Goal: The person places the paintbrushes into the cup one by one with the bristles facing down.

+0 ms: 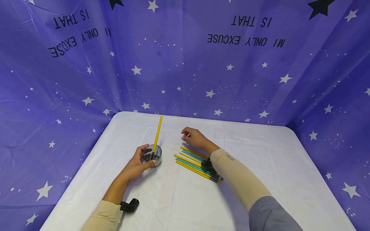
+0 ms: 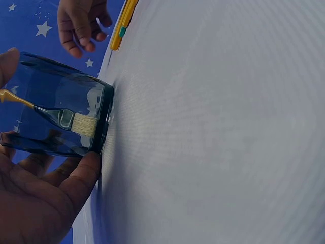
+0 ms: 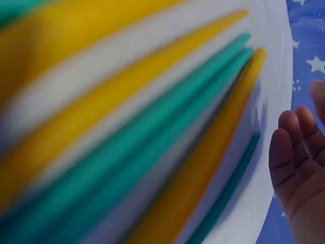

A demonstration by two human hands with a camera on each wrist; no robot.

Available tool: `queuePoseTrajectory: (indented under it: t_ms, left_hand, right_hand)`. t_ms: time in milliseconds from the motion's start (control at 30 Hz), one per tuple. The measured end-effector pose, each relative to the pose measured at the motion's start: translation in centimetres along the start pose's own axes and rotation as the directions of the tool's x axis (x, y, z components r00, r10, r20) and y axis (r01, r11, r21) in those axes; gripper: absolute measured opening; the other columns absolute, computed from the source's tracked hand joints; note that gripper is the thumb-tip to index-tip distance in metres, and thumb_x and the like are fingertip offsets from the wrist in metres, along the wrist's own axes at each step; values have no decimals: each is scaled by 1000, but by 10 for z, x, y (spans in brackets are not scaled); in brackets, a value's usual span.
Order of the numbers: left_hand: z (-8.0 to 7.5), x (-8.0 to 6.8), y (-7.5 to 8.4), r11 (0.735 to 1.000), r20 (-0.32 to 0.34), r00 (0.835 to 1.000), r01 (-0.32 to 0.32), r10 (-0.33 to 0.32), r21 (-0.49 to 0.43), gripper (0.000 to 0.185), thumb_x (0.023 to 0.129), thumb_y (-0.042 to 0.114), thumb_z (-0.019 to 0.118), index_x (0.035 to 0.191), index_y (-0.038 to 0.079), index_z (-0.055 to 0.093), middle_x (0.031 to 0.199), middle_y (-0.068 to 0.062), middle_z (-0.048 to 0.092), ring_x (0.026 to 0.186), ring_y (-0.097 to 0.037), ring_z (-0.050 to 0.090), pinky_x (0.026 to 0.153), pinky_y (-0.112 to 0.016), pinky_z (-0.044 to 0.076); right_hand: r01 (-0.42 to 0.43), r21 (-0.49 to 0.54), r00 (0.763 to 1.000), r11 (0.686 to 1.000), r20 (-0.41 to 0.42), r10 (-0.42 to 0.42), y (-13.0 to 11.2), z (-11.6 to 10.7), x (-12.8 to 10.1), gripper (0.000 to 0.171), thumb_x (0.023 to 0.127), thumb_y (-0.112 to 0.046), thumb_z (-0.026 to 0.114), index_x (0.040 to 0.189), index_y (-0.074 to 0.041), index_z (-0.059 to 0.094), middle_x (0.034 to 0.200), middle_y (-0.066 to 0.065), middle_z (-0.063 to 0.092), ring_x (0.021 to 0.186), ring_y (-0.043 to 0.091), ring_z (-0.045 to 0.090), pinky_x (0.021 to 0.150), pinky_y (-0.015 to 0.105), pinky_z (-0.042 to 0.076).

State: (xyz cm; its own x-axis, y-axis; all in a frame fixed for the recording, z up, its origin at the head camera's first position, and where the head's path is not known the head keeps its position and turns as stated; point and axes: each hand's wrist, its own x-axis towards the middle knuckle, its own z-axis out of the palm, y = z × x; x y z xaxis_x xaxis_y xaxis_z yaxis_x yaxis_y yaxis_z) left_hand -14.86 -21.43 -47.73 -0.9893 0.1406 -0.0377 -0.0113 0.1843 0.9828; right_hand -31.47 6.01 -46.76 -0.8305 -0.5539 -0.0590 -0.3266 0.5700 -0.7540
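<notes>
In the head view, the left hand [image 1: 136, 166] is curled round a glass [image 1: 158, 154] on the worktop [image 1: 173, 202], nearer the left edge than the right and set in from the far edge. One yellow brush [image 1: 157, 133] stands tilted in it, its handle rising well above the rim; if the left hand let go, that long lean could tip the glass. The right hand [image 1: 195, 138] is empty, its fingers loosely bent, between the far edge and the loose brushes [image 1: 190, 166]. The black wrist camera [image 1: 206, 163] sits over the brushes, so a low sideways sweep could scatter them.

In the left wrist view, the brush's bristles [image 2: 85, 125] point down near the glass's base, which seems to meet the cloth. Fingers wrap low on the smooth wall; a slack grip might let it slide.

In the right wrist view, yellow and green handles loom blurred beside the camera, some nearly touching each other, so picking up one might drag its neighbour. The right hand's fingers hold nothing here either.
</notes>
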Motion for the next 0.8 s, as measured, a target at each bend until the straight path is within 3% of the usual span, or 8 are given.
queuePoseTrajectory:
  t_ms: [267, 800]
  left_hand:
    - [0, -2, 1, 1000, 2, 1000, 12, -12, 4, 83, 90, 14, 74, 152, 5, 20, 151, -23, 37, 142, -41, 31, 115, -52, 18]
    - [1, -2, 3, 1000, 2, 1000, 13, -13, 10, 83, 90, 16, 75, 153, 8, 20, 151, -22, 37, 142, -40, 32, 115, -53, 18]
  right_hand:
    - [18, -242, 1000, 970, 9, -16, 14, -11, -2, 20, 97, -10, 63, 116, -6, 61, 98, 4, 64, 86, 18, 58, 82, 36, 48]
    - [12, -354, 997, 935, 81, 18, 21, -16, -13, 9, 94, -9, 67, 102, -10, 65, 88, 0, 62, 82, 16, 56, 80, 36, 48]
